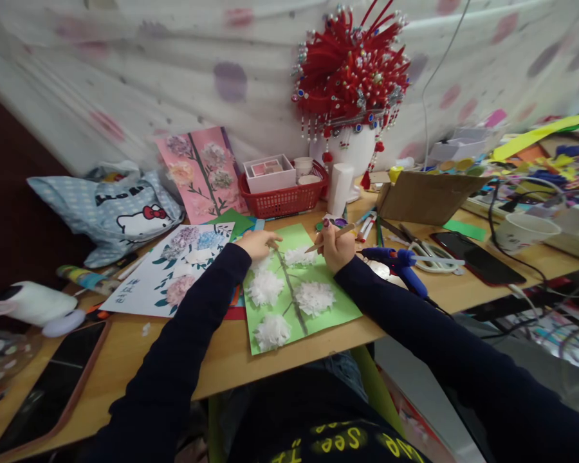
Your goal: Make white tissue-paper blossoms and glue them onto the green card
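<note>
Where the left hand (259, 244) rests, fingers bent, at the top of the stem (292, 292), any grip cannot be told; the right hand (336, 247) has its fingers closed around a stick (314, 246), tip at the upper right flower (300, 256). The card (338, 311) lies on the worktop (234, 366), beneath the left fingers.

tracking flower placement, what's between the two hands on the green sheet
Head view shows a white flower, the dark stem and a pointed tool between left hand and right hand.
</note>
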The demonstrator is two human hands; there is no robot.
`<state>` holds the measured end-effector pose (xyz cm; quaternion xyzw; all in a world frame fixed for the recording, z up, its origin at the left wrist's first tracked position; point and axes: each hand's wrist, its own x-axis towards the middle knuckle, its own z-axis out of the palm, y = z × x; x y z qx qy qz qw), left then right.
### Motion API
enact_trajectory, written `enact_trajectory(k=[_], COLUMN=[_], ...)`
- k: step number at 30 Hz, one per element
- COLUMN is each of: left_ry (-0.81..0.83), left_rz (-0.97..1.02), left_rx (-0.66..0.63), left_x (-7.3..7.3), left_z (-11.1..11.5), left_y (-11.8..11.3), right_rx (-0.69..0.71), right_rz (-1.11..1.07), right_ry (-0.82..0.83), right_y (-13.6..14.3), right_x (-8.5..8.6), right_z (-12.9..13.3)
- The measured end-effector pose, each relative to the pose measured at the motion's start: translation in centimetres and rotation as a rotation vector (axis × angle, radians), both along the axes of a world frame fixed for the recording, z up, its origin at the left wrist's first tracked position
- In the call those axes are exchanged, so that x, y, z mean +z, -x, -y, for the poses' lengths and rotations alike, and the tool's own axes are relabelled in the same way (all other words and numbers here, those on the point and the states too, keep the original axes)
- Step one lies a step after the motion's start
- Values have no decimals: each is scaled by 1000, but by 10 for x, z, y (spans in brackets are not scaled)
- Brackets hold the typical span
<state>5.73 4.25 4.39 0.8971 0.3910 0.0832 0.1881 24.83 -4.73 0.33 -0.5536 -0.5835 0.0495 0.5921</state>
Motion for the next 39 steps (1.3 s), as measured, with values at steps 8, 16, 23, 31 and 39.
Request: enact_trajectory(k=[8,16,23,31,39], left_ry=[-150,3,-31,-1,167], left_rz=[62,-88,-287,-219,148], left_rx=[132,41,101,48,-67], left_x=[47,27,12,10,47], left_z=[-13,-7,3,2,20], left_y=[49,35,16,15,14], right_rx=[6,-19,0,-22,21], right_rz=[-11,-13,51,182,301], right_ry=[3,-17,5,8,74], right_y=[2,2,2,0,0], right_x=[-1,2,3,1,-4], right_z=[0,1,4,2,-2])
